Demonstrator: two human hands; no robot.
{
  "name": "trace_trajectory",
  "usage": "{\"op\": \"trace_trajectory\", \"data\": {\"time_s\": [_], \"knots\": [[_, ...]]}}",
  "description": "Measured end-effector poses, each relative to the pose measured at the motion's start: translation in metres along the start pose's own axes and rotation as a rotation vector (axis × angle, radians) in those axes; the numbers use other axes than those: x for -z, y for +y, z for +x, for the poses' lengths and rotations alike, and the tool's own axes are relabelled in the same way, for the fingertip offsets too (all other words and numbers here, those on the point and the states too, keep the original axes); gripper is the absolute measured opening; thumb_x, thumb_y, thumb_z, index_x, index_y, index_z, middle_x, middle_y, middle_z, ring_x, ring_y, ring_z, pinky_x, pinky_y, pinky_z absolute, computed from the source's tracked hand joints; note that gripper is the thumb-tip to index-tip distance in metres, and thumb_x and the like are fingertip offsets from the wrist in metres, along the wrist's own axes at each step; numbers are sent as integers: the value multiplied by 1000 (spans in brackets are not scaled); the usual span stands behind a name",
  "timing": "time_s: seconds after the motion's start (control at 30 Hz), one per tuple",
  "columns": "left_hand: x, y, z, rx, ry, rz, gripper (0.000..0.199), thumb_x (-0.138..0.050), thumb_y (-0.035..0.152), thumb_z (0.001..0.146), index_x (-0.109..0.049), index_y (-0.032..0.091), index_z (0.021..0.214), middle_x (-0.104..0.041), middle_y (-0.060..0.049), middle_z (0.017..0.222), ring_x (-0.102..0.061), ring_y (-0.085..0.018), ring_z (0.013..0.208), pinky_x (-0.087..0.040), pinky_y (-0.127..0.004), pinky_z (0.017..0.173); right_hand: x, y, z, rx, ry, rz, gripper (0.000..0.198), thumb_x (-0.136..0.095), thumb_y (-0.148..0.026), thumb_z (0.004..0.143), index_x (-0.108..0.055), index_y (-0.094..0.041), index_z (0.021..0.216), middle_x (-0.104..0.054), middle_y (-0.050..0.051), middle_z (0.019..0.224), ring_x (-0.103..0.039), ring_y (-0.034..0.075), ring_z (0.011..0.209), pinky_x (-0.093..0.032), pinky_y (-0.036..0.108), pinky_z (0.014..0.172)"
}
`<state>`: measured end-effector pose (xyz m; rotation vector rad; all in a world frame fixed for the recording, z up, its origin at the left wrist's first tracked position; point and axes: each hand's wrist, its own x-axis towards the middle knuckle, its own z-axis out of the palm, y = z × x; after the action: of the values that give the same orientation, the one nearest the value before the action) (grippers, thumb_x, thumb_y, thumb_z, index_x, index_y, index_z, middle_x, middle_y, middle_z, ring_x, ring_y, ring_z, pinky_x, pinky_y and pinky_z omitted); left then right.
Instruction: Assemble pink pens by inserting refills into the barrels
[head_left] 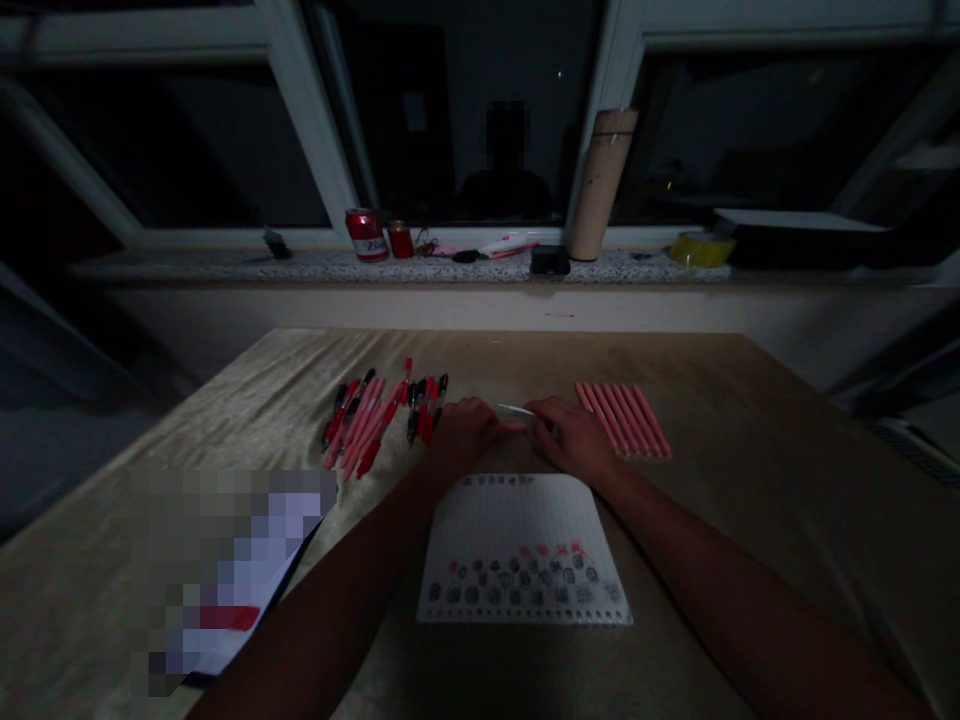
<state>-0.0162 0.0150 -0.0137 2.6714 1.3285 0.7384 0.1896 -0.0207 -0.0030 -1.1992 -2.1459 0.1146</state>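
Above the far edge of a lined notebook sheet (517,520), my hands are close together over the table. My left hand (466,428) is closed, and a short pink pen piece (513,427) sticks out from its fingertips toward the other hand. Between the fingers of my right hand (570,430) is a thin pale stick (516,408) resembling a pen refill, pointing left. Dim light and blur hide the finer details. Pink pens (622,420) lie in a neat row just right of my right hand. Left of my left hand is a loose pile of pink, red and black pens (364,420).
A partly blurred phone-like device (274,545) with a lit screen lies at the left. On the windowsill beyond stand a red can (365,235), a small red jar (400,240), a cardboard tube (603,185), a dark box (550,260) and yellow tape (701,250).
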Motion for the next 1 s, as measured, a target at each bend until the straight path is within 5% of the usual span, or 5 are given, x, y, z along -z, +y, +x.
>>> {"op": "trace_trajectory", "data": {"time_s": [0.43, 0.67, 1.0], "knots": [[2, -4, -1, -6, 78, 133, 25, -47, 39, 87, -58, 18, 96, -60, -7, 97, -53, -22, 94, -36, -38, 84, 0, 2, 1, -36, -154, -91, 34, -42, -19, 86, -60, -20, 114, -65, 6, 98, -61, 17, 86, -44, 26, 77], [10, 6, -1, -97, 67, 93, 16, -52, 31, 82, -58, 16, 82, -59, -5, 84, -54, -20, 83, -39, -34, 76, -1, 1, 1, -47, -233, -112, 36, -43, -20, 85, -60, -22, 116, -66, 6, 100, -60, 17, 90, -43, 26, 80], [8, 1, -3, -31, -16, 119, 9, -49, 23, 78, -55, 17, 76, -57, -6, 78, -53, -19, 77, -42, -31, 70, 0, 2, 2, -82, -190, -190, 32, -45, -18, 82, -64, -20, 107, -66, 7, 95, -59, 18, 90, -43, 28, 79]]}}
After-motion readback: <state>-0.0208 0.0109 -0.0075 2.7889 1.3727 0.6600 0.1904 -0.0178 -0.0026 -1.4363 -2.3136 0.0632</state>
